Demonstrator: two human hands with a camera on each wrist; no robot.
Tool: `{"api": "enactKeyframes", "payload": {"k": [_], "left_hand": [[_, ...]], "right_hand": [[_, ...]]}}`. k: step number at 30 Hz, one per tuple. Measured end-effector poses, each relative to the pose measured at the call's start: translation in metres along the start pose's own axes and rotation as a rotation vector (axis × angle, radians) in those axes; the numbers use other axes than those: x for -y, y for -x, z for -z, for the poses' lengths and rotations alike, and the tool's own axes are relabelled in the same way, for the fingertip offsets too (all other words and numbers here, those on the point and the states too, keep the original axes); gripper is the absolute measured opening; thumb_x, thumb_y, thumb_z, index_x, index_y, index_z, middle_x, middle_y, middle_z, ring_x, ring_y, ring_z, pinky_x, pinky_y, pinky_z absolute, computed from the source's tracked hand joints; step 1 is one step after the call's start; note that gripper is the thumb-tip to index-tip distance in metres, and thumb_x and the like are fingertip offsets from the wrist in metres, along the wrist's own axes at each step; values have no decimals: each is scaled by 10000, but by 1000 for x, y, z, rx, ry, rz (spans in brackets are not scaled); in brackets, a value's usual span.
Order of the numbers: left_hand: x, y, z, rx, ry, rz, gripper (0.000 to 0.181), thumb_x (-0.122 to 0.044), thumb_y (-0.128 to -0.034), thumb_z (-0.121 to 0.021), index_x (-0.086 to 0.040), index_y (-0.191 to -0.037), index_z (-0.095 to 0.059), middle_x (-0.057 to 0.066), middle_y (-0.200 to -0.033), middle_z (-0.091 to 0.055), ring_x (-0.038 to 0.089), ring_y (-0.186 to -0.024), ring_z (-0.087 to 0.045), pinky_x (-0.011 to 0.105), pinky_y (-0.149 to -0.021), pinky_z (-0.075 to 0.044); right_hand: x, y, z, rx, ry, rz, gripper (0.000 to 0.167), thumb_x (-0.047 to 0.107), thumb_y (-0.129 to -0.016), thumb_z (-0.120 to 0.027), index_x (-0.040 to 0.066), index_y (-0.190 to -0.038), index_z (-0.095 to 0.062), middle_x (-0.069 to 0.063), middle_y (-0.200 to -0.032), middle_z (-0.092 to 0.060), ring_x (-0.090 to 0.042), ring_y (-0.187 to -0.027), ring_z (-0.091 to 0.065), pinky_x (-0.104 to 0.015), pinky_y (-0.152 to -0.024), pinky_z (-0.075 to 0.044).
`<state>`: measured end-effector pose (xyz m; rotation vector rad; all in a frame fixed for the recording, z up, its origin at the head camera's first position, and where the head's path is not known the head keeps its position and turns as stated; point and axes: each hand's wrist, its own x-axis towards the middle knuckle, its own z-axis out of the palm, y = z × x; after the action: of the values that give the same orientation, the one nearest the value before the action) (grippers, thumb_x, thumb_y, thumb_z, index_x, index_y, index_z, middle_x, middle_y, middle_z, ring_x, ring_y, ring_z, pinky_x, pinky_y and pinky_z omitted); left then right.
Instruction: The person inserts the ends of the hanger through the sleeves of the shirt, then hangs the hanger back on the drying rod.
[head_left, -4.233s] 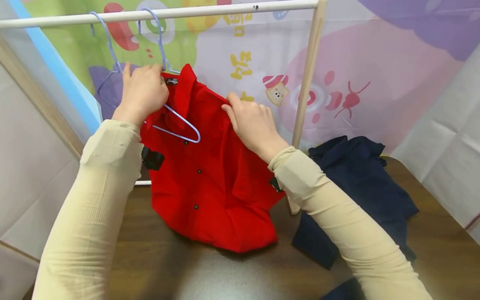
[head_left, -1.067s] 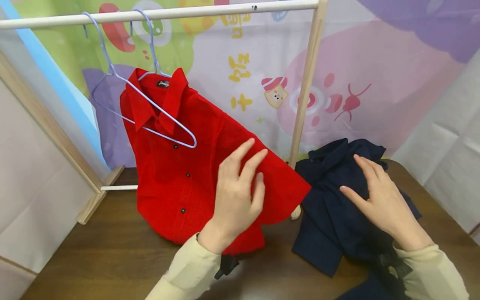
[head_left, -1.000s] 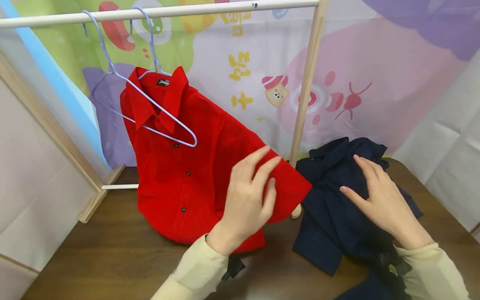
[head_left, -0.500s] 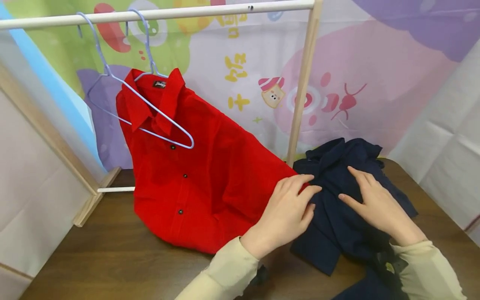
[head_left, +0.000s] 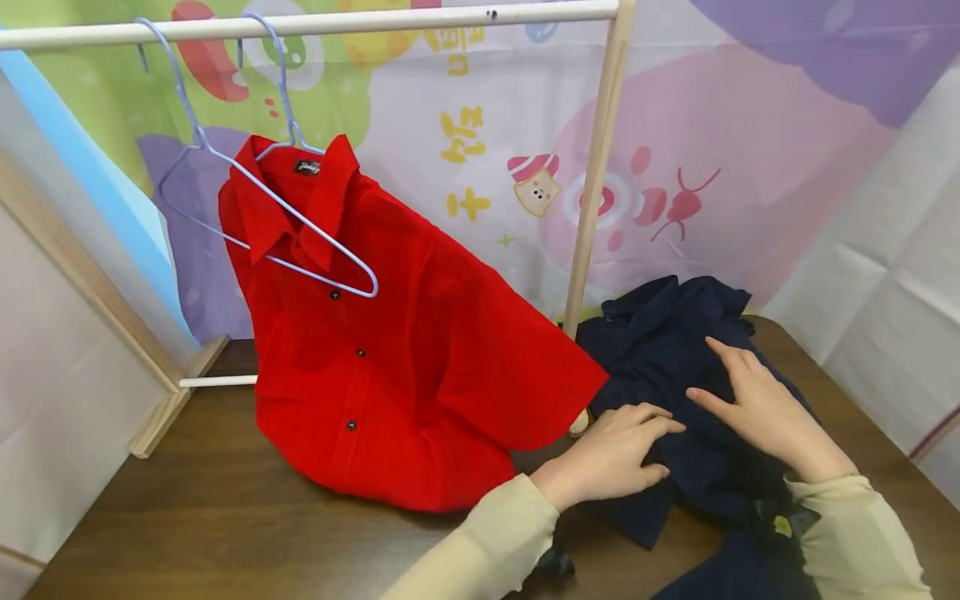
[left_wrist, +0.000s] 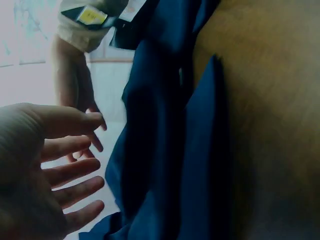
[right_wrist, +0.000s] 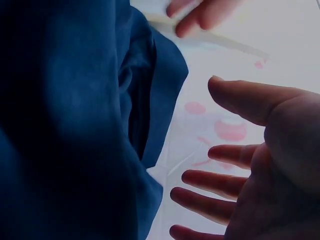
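Note:
My left hand (head_left: 618,454) hovers low over the left part of a navy shirt (head_left: 675,350), fingers relaxed and slightly spread. Over the same shirt's right side is my right hand (head_left: 768,408), its thumb and fingers apart. Both wrist views show a gap between the hand and the navy cloth: the left hand (left_wrist: 35,165) and the right hand (right_wrist: 270,165) hold nothing. The navy shirt lies crumpled on the table with its collar at the back. A red buttoned shirt (head_left: 390,350) hangs beside it from a pale blue hanger (head_left: 281,79).
A bare pale blue hanger (head_left: 300,218) hangs in front of the red shirt. Both hooks sit on the white rail (head_left: 420,20) of a wooden rack, whose right post (head_left: 596,183) stands behind the red sleeve. Brown wooden table (head_left: 225,508) lies below; a printed cloth (head_left: 465,108) backs it.
Earlier both hands gripped the red shirt at the rack. They have since let go. My left hand has moved right and down to the navy shirt; the right hand has stayed nearly still lately.

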<state>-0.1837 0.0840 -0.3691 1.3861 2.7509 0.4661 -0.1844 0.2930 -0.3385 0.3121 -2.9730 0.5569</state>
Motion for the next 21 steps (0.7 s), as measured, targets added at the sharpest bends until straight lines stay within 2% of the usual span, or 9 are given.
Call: {"api": "enactKeyframes", "payload": {"k": [2, 5, 9, 14, 18, 21], "left_hand": [[0, -2, -6, 19, 8, -2, 643, -373, -861, -593, -225, -1416, -303, -78, -1405, -347, 98, -1234, -391, 273, -1003, -344], [-1, -2, -14, 39, 21, 31, 729, -393, -850, -600, -222, -1447, -216, -54, -1447, -285, 127, -1268, -360, 301, -1011, -346], [0, -2, -22, 85, 36, 88, 684, -407, -844, -604, -235, -1423, -284, -23, -1473, -234, 164, -1291, -336, 337, -998, -363], [1, -3, -28, 189, 31, 120, 585, -422, -837, -607, -250, -1355, -398, -16, -1474, -221, 146, -1298, -331, 330, -997, -362], [0, -2, -32, 261, 20, 122, 524, -413, -834, -616, -258, -1307, -452, -13, -1460, -241, 129, -1286, -341, 271, -986, -367], [1, 0, -32, 252, -6, 97, 461, -369, -826, -642, -242, -1249, -507, -3, -1413, -310, 124, -1237, -393, 200, -943, -385]], "right_hand": [[-5, -1, 1, 5, 2, -17, 842, 431, -874, -552, -66, -1415, -141, -380, -1349, -240, -562, -1177, -284, -677, -868, -287], [-15, -1, -1, 2, 17, -45, 869, 454, -858, -564, -82, -1405, -154, -401, -1329, -246, -584, -1154, -277, -687, -861, -276], [-29, -2, -9, 26, 22, -81, 965, 502, -809, -603, -105, -1397, -136, -432, -1313, -220, -615, -1140, -233, -694, -878, -234], [-44, -5, -24, 88, -19, -115, 1120, 516, -731, -675, -115, -1398, -34, -451, -1331, -113, -629, -1175, -142, -704, -910, -158], [-48, -3, -32, 174, -39, -156, 1195, 526, -715, -687, -92, -1396, 76, -457, -1325, -14, -661, -1141, -150, -708, -852, -252], [-48, -2, -35, 224, -51, -168, 1262, 527, -692, -707, -66, -1383, 166, -469, -1300, 2, -661, -1103, -216, -679, -804, -331]]}}
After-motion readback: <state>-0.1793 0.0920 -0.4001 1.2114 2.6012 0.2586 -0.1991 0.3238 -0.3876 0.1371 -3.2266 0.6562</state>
